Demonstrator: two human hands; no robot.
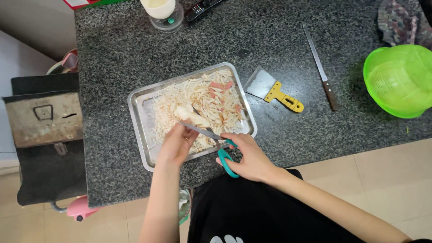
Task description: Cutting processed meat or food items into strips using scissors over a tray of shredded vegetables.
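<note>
My right hand (250,157) is closed through the teal handles of the scissors (215,140), blades parted over the tray (137,118). My left hand (176,144) pinches a pale chunk of food (189,114) at the blades. The steel tray sits on the speckled counter (117,49), full of thin pale shreds (180,101) with pink bits. Beyond lie a yellow-handled scraper (272,89), a knife (320,68) and a green bowl (399,80).
</note>
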